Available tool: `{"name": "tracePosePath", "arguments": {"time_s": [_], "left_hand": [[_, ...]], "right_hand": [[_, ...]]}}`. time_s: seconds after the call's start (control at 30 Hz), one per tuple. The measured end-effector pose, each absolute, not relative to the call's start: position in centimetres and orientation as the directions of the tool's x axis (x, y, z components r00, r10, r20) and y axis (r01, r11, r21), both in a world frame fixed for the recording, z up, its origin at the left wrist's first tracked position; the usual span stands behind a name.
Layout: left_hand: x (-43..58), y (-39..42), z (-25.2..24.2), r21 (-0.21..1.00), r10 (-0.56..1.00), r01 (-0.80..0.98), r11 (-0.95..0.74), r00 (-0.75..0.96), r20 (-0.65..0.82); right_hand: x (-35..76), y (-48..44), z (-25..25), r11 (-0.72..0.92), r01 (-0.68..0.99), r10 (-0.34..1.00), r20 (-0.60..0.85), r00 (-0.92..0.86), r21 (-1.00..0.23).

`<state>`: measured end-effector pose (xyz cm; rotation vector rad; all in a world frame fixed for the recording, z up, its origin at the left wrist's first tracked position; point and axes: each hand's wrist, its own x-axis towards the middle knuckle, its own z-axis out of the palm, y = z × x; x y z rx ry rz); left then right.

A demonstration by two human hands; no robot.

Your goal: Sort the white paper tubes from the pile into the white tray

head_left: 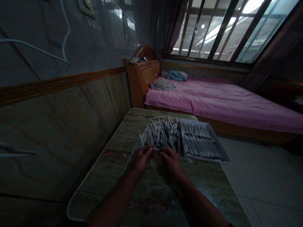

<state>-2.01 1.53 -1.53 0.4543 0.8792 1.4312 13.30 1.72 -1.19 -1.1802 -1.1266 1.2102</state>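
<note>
A slim whitish pen (145, 147) lies crosswise between my two hands, just in front of a heap of similar pens (159, 132). My left hand (143, 157) has its fingertips closed on the pen's pale barrel. At the pen's dark right end, my right hand (170, 158) is closed in a pinch; whether it grips the pen itself or a separate cap is too dim to tell. To the right of the heap, a shallow white box (219, 148) holds pens laid side by side in two rows.
Everything stands on a wood-patterned table (113, 179) with rounded corners. Beyond it is a bed (208, 94) with a pink checked sheet and a wooden headboard (144, 75). A tiled wall (59, 135) runs along the left, with a white cable (42, 50) on it.
</note>
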Motion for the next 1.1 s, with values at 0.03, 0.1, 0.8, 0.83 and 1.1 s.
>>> {"name": "tracePosePath", "arguments": {"time_s": [0.03,0.1,0.8,0.83,1.1], "left_hand": [[-2.01,1.51,-1.5,0.747,0.966,-0.653,0.126,-0.091,-0.242],[-2.02,1.47,-1.34,0.754,0.969,-0.645,0.124,-0.086,-0.233],[-1.8,1.35,-1.04,0.783,0.968,-0.608,0.13,-0.094,-0.234],[-1.76,1.36,-1.06,0.783,0.968,-0.607,0.133,-0.089,-0.234],[-1.77,1.15,-1.1,0.794,0.966,-0.592,0.138,-0.095,-0.239]], "right_hand": [[12.96,1.49,-1.23,-0.041,-0.129,0.997,-0.049,0.058,-0.991],[12.52,1.24,-1.13,-0.094,-0.193,0.991,-0.111,0.08,-0.977],[12.4,1.33,-1.53,-0.034,-0.162,0.991,-0.055,0.125,-0.986],[12.39,1.33,-1.56,-0.029,-0.166,0.991,-0.05,0.125,-0.986],[12.36,1.28,-1.26,-0.011,-0.139,0.99,-0.03,0.14,-0.99]]}}
